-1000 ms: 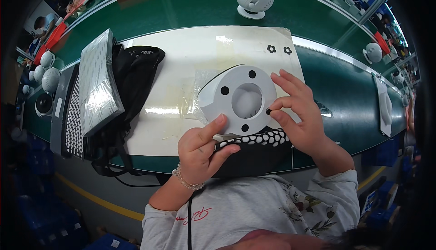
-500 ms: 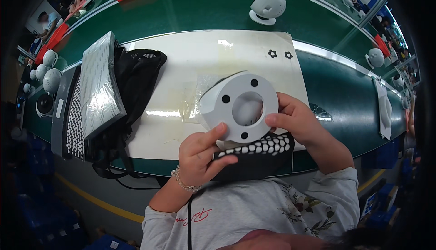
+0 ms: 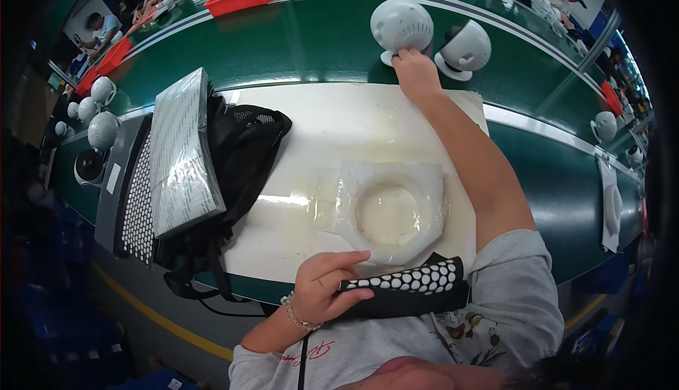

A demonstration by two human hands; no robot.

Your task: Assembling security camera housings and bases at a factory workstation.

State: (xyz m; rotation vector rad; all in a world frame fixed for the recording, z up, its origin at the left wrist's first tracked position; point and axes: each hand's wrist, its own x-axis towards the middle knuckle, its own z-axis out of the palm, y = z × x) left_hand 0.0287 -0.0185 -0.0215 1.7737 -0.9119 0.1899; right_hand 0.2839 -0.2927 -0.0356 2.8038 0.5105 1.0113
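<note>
My right fingers (image 3: 409, 54) touch the bottom of a white rounded device (image 3: 400, 23), which stands on the green tabletop (image 3: 318, 43) just past them at 12 o'clock; whether they grip it I can't tell. A second white device (image 3: 475, 46) sits close by at 3 o'clock. My left forefinger and thumb are spread, the end of a dotted black sheet (image 3: 410, 282) between them; whether my left fingers (image 3: 346, 257) pinch it I can't tell. At their 1 o'clock lies a plastic-wrapped ring (image 3: 429, 183).
</note>
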